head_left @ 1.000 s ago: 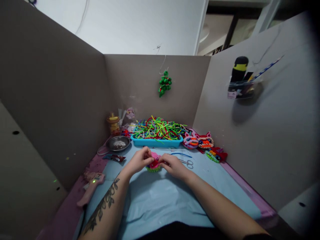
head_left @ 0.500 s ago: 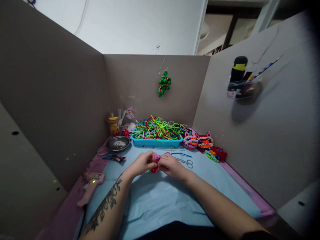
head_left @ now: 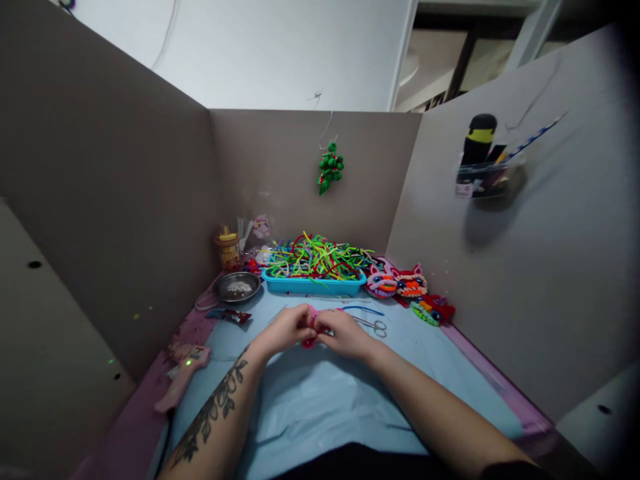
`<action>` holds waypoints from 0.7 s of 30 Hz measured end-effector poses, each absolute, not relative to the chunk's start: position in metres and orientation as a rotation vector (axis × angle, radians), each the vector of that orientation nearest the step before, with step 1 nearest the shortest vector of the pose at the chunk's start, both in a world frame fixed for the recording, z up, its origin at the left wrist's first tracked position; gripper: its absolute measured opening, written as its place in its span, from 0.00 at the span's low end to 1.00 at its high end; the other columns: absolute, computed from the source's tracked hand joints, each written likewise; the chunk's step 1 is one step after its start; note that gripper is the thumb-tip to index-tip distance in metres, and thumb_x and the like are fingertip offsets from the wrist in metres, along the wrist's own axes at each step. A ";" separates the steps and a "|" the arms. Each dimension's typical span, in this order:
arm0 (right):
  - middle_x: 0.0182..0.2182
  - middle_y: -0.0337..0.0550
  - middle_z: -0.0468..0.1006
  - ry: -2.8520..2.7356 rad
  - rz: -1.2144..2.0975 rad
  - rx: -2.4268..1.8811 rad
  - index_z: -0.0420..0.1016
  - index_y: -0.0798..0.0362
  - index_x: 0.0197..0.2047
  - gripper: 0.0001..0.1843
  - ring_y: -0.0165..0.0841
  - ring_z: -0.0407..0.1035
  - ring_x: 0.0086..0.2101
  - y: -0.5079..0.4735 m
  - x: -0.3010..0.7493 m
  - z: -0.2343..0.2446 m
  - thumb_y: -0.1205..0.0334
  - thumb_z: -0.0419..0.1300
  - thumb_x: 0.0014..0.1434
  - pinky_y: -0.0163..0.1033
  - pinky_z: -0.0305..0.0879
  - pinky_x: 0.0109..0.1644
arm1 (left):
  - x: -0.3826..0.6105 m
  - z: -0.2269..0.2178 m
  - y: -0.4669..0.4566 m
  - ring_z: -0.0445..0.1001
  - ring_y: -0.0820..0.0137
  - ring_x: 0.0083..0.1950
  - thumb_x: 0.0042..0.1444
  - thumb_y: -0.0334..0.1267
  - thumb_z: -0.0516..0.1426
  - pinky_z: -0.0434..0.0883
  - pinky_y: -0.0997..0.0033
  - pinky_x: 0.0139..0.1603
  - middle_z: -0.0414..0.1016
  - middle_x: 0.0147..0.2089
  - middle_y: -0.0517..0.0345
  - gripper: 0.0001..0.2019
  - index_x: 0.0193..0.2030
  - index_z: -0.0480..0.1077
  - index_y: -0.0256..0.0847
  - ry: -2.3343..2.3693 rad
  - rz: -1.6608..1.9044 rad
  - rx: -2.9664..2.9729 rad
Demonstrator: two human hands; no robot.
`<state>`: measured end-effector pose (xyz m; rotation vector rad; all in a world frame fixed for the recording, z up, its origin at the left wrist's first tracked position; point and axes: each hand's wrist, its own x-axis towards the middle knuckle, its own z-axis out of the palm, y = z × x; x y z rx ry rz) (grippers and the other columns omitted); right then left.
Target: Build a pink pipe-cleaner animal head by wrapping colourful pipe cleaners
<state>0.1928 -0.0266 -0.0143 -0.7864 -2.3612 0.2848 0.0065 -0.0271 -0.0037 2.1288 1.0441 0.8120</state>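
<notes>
Between my hands is a small pink and red fuzzy craft piece, which looks made of pipe cleaners and is mostly hidden by my fingers. My left hand pinches it from the left side. Close against it, my right hand grips the same piece from the right with curled fingers. Just beyond my right hand lie a pair of metal scissors and a blue pipe cleaner on the light blue cloth.
A blue tray heaped with colourful pipe cleaners stands at the back. Left of it are a metal dish, a snack wrapper and a pink glue gun. Finished fuzzy animal faces lie on the right. Grey partitions enclose the table.
My right hand's fingers have shifted slightly and curled differently on the pink piece. My left hand keeps nearly the same place. The view has moved a little.
</notes>
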 end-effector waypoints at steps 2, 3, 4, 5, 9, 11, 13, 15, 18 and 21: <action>0.28 0.39 0.75 -2.383 0.249 -0.779 0.71 0.53 0.29 0.04 0.32 0.68 0.32 -0.026 0.193 -0.015 0.70 0.61 0.51 0.33 0.59 0.35 | 0.006 -0.004 -0.027 0.63 0.75 0.27 0.44 0.31 0.56 0.58 0.78 0.27 0.66 0.25 0.66 0.05 0.28 0.62 0.40 1.065 0.805 2.157; 0.28 0.39 0.76 -2.392 0.240 -0.769 0.71 0.53 0.30 0.03 0.32 0.68 0.32 -0.025 0.193 -0.016 0.70 0.61 0.51 0.34 0.59 0.36 | 0.006 -0.004 -0.027 0.63 0.75 0.27 0.44 0.31 0.56 0.58 0.78 0.27 0.66 0.25 0.66 0.05 0.28 0.62 0.40 1.069 0.803 2.165; 0.29 0.40 0.76 -2.400 0.237 -0.757 0.72 0.53 0.30 0.03 0.32 0.68 0.33 -0.025 0.194 -0.016 0.69 0.61 0.52 0.34 0.60 0.36 | 0.006 -0.004 -0.027 0.63 0.75 0.27 0.44 0.31 0.56 0.58 0.78 0.27 0.66 0.25 0.66 0.05 0.28 0.62 0.40 1.070 0.803 2.168; 0.29 0.40 0.76 -2.404 0.236 -0.747 0.72 0.53 0.31 0.02 0.32 0.68 0.33 -0.025 0.194 -0.016 0.69 0.60 0.53 0.34 0.60 0.36 | 0.006 -0.004 -0.027 0.63 0.74 0.27 0.44 0.31 0.56 0.58 0.78 0.27 0.67 0.25 0.66 0.05 0.28 0.62 0.40 1.069 0.803 2.167; 0.28 0.40 0.76 -2.411 0.241 -0.738 0.73 0.53 0.30 0.02 0.32 0.68 0.32 -0.025 0.194 -0.014 0.67 0.60 0.54 0.34 0.60 0.36 | 0.007 -0.005 -0.027 0.65 0.74 0.28 0.44 0.30 0.57 0.59 0.78 0.27 0.68 0.25 0.65 0.05 0.28 0.63 0.40 1.058 0.807 2.126; 0.27 0.40 0.76 -2.405 0.241 -0.787 0.73 0.53 0.30 0.02 0.32 0.68 0.31 -0.026 0.192 -0.013 0.67 0.61 0.54 0.33 0.59 0.35 | 0.007 -0.006 -0.026 0.66 0.74 0.28 0.44 0.29 0.56 0.59 0.78 0.27 0.68 0.25 0.65 0.06 0.29 0.62 0.40 1.043 0.809 2.094; 0.27 0.39 0.76 -2.389 0.254 -0.865 0.72 0.53 0.29 0.02 0.32 0.68 0.30 -0.028 0.190 -0.011 0.67 0.61 0.52 0.33 0.58 0.33 | 0.007 -0.007 -0.026 0.67 0.74 0.28 0.44 0.28 0.56 0.60 0.78 0.28 0.69 0.25 0.65 0.06 0.29 0.62 0.40 1.020 0.809 2.073; 0.26 0.38 0.75 -2.368 0.283 -0.946 0.72 0.53 0.29 0.02 0.31 0.67 0.28 -0.030 0.189 -0.010 0.69 0.62 0.50 0.32 0.56 0.31 | 0.007 -0.006 -0.026 0.68 0.74 0.28 0.44 0.28 0.56 0.61 0.78 0.28 0.69 0.26 0.66 0.08 0.30 0.62 0.40 0.996 0.800 2.062; 0.25 0.38 0.75 -2.354 0.334 -1.026 0.73 0.53 0.27 0.02 0.30 0.67 0.27 -0.029 0.188 -0.011 0.69 0.61 0.49 0.31 0.53 0.29 | 0.009 -0.006 -0.028 0.67 0.74 0.27 0.43 0.28 0.57 0.61 0.78 0.27 0.69 0.26 0.66 0.10 0.31 0.60 0.41 1.025 0.812 2.054; 0.23 0.38 0.75 -2.381 0.445 -0.997 0.75 0.54 0.26 0.04 0.29 0.67 0.26 -0.026 0.189 -0.012 0.69 0.60 0.50 0.31 0.53 0.29 | 0.012 -0.006 -0.030 0.68 0.74 0.28 0.42 0.28 0.58 0.61 0.78 0.27 0.68 0.26 0.66 0.12 0.32 0.59 0.41 1.069 0.817 2.046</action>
